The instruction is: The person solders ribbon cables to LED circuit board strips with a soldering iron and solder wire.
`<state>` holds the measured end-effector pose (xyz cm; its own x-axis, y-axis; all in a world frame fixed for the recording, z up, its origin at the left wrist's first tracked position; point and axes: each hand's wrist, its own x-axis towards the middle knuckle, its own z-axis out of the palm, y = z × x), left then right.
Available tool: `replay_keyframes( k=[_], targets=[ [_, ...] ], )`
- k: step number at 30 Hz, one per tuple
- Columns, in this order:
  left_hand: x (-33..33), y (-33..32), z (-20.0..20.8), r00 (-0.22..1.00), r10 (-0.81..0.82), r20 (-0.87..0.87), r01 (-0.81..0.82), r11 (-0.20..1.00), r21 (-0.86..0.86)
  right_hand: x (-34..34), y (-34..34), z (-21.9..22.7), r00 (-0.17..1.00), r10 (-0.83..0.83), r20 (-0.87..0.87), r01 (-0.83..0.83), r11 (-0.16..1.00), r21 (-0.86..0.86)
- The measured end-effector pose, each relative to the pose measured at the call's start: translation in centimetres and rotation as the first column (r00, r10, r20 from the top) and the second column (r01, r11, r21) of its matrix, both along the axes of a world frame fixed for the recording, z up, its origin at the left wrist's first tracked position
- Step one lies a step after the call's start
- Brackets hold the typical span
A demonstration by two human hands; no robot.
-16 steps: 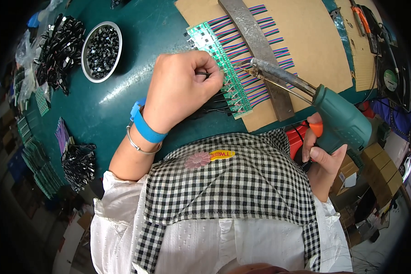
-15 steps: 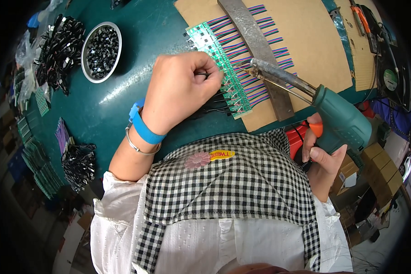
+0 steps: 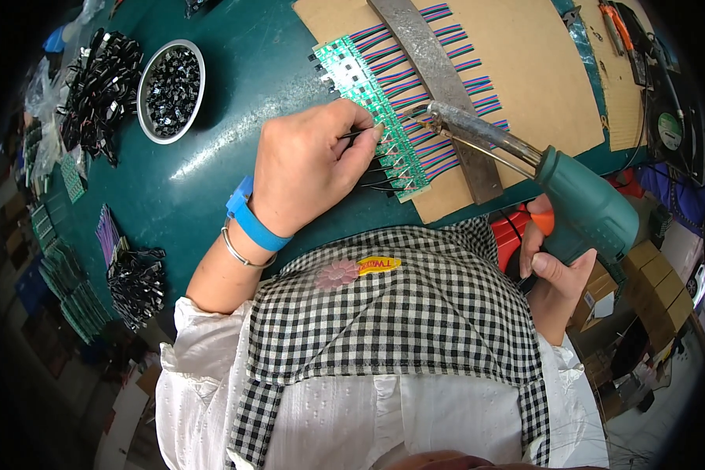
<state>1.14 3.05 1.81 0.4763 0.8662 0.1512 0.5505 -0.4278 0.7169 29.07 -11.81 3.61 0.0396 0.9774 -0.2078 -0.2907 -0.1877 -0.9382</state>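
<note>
Board (image 3: 372,94): one green circuit board, lying slantwise on the left edge of the cardboard (image 3: 540,94), colored wires (image 3: 450,33) running right beneath a metal bar (image 3: 439,70).

Left hand (image 3: 309,160): thumb and forefinger pinched together on a black wire (image 3: 351,135) at the board's left side. Change: hand sits slightly nearer than a half-second ago, baring more of the board; wire remains pinched, so the work there appears unfinished.

Right hand (image 3: 560,280): closed about the soldering gun (image 3: 591,204), unchanged; tip near the board's right edge, contact uncertain from this angle.

Surface: green tabletop (image 3: 239,66). Far left, bowl (image 3: 164,140) of small black parts; beside it, a black heap (image 3: 102,94). Far right, orange-handled pliers (image 3: 623,30).

Room: cartons (image 3: 658,294), near right; stacked boards (image 3: 74,294), near left, at the dim rim.
</note>
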Motion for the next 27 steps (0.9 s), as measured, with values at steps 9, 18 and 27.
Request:
replay_keyframes(
  k=[9,18,27],
  targets=[
    [-0.5,0.6,-0.3,0.999,0.026,0.024,-0.022,0.99,-0.142,-1.5,0.1,0.1,1.0,0.021,0.006,-0.021,0.999,-0.035],
    [-0.1,1.3,0.3,1.0,0.0,0.027,0.007,0.964,-0.267,-1.5,-0.3,0.1,0.997,-0.02,0.073,0.028,0.994,-0.107],
    [0.2,1.6,0.2,1.0,0.01,0.003,-0.009,0.955,-0.296,-0.1,0.7,0.2,1.0,-0.021,-0.014,0.022,0.999,0.025]
  ],
)
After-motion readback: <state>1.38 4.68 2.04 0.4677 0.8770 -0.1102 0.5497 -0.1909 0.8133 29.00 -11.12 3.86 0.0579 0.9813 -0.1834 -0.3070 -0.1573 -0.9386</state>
